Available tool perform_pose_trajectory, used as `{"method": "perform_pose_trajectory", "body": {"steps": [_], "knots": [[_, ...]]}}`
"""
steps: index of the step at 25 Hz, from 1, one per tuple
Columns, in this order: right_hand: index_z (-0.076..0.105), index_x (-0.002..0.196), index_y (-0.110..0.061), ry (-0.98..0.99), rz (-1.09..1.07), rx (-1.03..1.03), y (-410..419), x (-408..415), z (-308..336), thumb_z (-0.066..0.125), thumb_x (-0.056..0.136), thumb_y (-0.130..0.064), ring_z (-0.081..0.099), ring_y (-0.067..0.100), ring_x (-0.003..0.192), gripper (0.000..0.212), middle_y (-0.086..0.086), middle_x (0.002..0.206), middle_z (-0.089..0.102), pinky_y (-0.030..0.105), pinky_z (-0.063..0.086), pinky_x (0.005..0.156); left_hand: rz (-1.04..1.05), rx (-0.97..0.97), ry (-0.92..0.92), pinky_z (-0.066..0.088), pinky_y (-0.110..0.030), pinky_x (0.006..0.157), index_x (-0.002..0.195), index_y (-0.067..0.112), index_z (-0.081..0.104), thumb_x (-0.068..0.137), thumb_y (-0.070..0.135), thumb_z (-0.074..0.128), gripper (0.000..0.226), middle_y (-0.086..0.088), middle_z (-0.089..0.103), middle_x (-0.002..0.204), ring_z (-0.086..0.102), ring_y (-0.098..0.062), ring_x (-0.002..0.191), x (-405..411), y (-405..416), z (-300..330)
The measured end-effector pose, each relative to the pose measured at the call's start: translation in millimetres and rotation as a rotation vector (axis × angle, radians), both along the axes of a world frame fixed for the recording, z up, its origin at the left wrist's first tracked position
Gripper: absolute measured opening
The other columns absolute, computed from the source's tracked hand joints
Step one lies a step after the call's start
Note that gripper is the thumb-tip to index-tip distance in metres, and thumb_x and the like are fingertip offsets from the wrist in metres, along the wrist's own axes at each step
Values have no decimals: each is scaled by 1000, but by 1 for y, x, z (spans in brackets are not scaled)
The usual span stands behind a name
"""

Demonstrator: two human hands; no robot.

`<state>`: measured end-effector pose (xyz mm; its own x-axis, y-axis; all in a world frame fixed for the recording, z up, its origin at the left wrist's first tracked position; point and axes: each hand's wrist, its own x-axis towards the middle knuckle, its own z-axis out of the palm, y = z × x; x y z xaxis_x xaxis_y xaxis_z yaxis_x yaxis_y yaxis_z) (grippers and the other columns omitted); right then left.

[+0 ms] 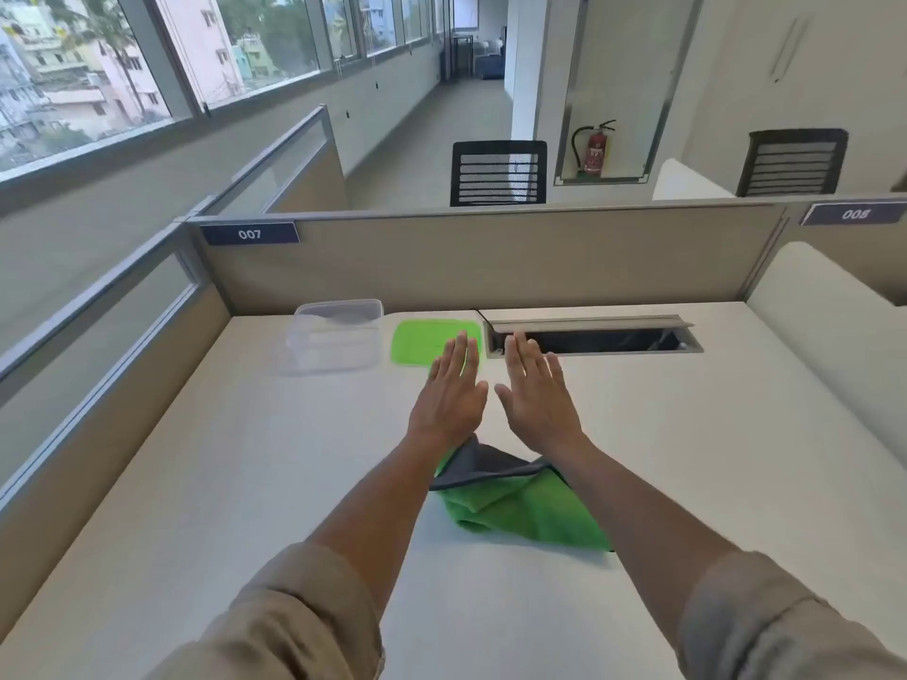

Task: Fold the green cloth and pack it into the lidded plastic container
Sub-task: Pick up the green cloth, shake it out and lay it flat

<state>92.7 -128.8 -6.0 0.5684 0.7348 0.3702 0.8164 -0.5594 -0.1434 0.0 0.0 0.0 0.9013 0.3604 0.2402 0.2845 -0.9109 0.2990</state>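
Hands hover flat over the desk (196, 483), left hand (449, 392) and right hand (537, 395) side by side, fingers straight and spread, holding nothing. One cloth (520, 507), rumpled, lies behind the fingertips under the wrists, its length slanting right, about equally near both. One tub (336, 338) and one lid (422, 341) sit ahead, left.

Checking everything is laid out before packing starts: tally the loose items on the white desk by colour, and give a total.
Green: 2, the crumpled green cloth with a grey side and the flat green plastic lid.
Clear: 1, the empty clear plastic container.
Total: 3 on the white desk; both hands hover open, holding nothing.
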Motion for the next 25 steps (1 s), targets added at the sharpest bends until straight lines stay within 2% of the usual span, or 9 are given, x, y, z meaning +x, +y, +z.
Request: {"method": "perform_pose_trajectory", "body": {"steps": [7, 13, 14, 16, 19, 21, 22, 23, 25], "knots": [[21, 152, -7, 145, 78, -216, -42, -21, -64, 41, 99, -38, 26, 30, 144, 65, 12, 160, 20, 49, 25, 115, -97, -108, 239, 7, -42, 123, 156, 14, 11, 101, 46, 37, 69, -6, -5, 165, -5, -22, 151, -42, -12, -68], [28, 150, -13, 249, 205, -349, -57, -23, -78, 14, 90, -66, 22, 25, 145, 82, 5, 158, 28, 43, 18, 118, -277, -8, 248, 8, -40, 123, 147, 17, 41, 86, 69, 45, 80, -1, 4, 165, -6, -16, 151, -50, -13, -78], [31, 149, -14, 249, 235, -360, -58, -23, -79, 14, 89, -69, 23, 24, 145, 84, 4, 156, 31, 42, 17, 118, -297, 5, 255, 8, -40, 123, 143, 18, 47, 85, 67, 50, 76, -1, 8, 164, -3, -17, 151, -50, -13, -77], [40, 145, -15, 237, 274, -380, -63, -24, -84, 30, 92, -64, 28, 23, 143, 73, 1, 151, 40, 41, 19, 117, -323, 36, 265, 12, -42, 122, 125, 19, 63, 84, 51, 60, 52, -3, 19, 162, 3, -19, 151, -52, -13, -75], [57, 127, -16, 199, 286, -339, -71, -23, -91, 55, 89, -35, 46, 24, 128, 43, 0, 129, 59, 39, 31, 108, -308, 5, 228, 22, -45, 119, 101, 17, 71, 83, 24, 60, 23, -6, 43, 152, 18, -22, 149, -51, -9, -73], [64, 109, -18, 183, 236, -268, -77, -20, -92, 58, 84, -22, 57, 27, 105, 26, 0, 106, 64, 38, 43, 88, -277, -51, 140, 32, -44, 114, 90, 18, 69, 79, 15, 58, 16, -3, 64, 127, 43, -24, 134, -50, -4, -66], [64, 103, -19, 175, 196, -235, -81, -18, -91, 57, 83, -19, 58, 26, 96, 22, -2, 99, 64, 37, 45, 79, -250, -73, 86, 40, -43, 108, 85, 19, 66, 77, 13, 57, 14, 1, 69, 108, 55, -23, 118, -50, 0, -61], [64, 101, -20, 177, 168, -212, -86, -15, -91, 55, 82, -17, 57, 25, 89, 21, -4, 96, 64, 37, 45, 72, -205, -89, 43, 48, -41, 96, 83, 21, 65, 76, 13, 56, 13, 4, 68, 92, 61, -22, 102, -52, 5, -56], [64, 102, -25, 236, 111, -189, -96, -8, -87, 52, 83, -16, 55, 21, 83, 24, -8, 92, 64, 35, 44, 69, -78, -104, 18, 51, -38, 75, 86, 24, 66, 77, 17, 58, 14, 5, 68, 81, 61, -22, 82, -58, 16, -47]]}}
